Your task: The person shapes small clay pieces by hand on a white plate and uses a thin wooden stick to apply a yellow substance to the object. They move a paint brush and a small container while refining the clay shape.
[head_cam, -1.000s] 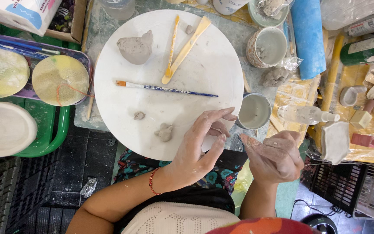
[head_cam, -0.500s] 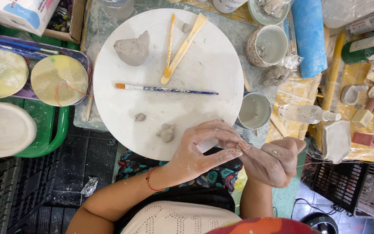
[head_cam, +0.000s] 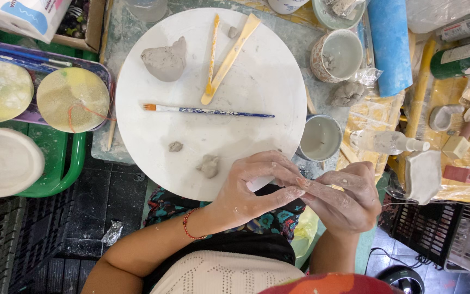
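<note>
My left hand [head_cam: 251, 188] and my right hand [head_cam: 346, 201] meet at the near edge of a round white board [head_cam: 257, 71]. Both are smeared with grey clay. The left fingers lie flat across the right hand's fingers, and whatever is between them is hidden. A small clay bit [head_cam: 209, 165] lies on the board just left of my left hand, with a smaller bit [head_cam: 175, 146] beyond it. Farther up the board are a blue-handled paintbrush [head_cam: 208, 111], two wooden modelling tools [head_cam: 229, 57] and a larger clay lump [head_cam: 164, 61].
A grey cup [head_cam: 320, 137] stands at the board's right edge, with a patterned mug [head_cam: 341, 54], a clay lump in plastic [head_cam: 347, 93], a blue roller [head_cam: 390, 43] and a spray bottle [head_cam: 387, 141] near it. At left, a green tray [head_cam: 55, 182] carries round discs [head_cam: 72, 99].
My hands were apart with the right palm turned up. They have come together, and the left fingers now lie over the right hand.
</note>
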